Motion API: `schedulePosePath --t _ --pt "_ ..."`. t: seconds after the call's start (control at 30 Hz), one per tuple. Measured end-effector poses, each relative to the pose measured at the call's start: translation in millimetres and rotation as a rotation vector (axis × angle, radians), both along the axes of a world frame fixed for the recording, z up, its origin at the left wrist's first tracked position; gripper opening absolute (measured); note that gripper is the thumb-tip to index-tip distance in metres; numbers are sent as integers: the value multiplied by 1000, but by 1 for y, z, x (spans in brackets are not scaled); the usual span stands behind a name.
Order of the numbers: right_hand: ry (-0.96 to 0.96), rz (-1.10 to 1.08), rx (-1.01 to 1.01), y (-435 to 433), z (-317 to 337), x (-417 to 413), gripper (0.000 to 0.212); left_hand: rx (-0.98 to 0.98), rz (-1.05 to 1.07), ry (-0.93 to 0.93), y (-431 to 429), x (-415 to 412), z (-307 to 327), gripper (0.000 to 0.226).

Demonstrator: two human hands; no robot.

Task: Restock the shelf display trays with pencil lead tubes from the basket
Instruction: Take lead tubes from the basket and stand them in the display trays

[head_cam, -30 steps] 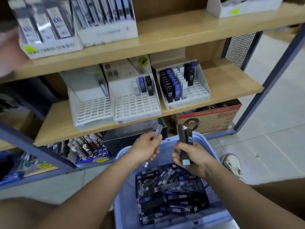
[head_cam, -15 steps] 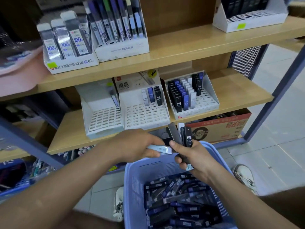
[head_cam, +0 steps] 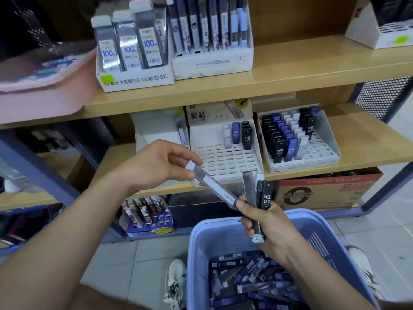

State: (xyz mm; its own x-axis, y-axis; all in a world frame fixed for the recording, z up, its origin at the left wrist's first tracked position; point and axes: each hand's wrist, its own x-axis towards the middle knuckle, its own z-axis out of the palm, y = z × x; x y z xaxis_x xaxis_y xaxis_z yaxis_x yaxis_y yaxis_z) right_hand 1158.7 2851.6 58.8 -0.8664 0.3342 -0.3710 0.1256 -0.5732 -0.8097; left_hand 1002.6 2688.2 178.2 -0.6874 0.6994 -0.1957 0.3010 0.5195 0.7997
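Note:
My left hand (head_cam: pixel 156 164) pinches one end of a clear grey lead tube (head_cam: pixel 212 186) that slants down to the right. Its far end touches the thumb of my right hand (head_cam: pixel 266 222). That hand grips a small bunch of lead tubes (head_cam: pixel 259 198) upright, one black and marked HB 0.7. Below them a blue basket (head_cam: pixel 225 238) holds several dark lead tubes. On the middle shelf stand three white slotted display trays: the left tray (head_cam: pixel 156 128) nearly bare, the middle tray (head_cam: pixel 228 159) with three tubes at the back, the right tray (head_cam: pixel 319 153) with several rows.
The upper shelf (head_cam: pixel 290 70) carries white boxes of taller lead packs (head_cam: pixel 131 45) and a pink tub (head_cam: pixel 42 92) at the left. A cardboard carton (head_cam: pixel 324 191) sits under the middle shelf. My shoes (head_cam: pixel 176 283) stand on the tiled floor beside the basket.
Both hands rose from over the basket toward the middle shelf. My left hand brought its clear tube across until its tip met my right thumb. The camera tilted up and closer.

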Motion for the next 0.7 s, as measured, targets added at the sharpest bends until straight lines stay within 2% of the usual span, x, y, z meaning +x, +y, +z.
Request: schedulePosePath --t 0.13,0.27,0.47,0.57,0.63,0.7 --pt "7 34 1 -17 -5 -20 17 140 127 -206 -15 -10 -1 25" --pt "-3 110 130 -34 -10 -45 11 86 248 -124 -36 -22 -6 16" --pt "-20 191 764 -31 -4 -94 5 115 510 277 -62 -54 -19 15" --pt "29 277 1150 -31 -2 -123 11 171 609 341 -61 -65 -31 13" --pt "38 358 1338 -34 -4 -136 9 196 648 352 -56 -69 -39 14" --pt "12 437 1488 -35 -8 -142 18 231 651 369 -49 -74 -44 14"
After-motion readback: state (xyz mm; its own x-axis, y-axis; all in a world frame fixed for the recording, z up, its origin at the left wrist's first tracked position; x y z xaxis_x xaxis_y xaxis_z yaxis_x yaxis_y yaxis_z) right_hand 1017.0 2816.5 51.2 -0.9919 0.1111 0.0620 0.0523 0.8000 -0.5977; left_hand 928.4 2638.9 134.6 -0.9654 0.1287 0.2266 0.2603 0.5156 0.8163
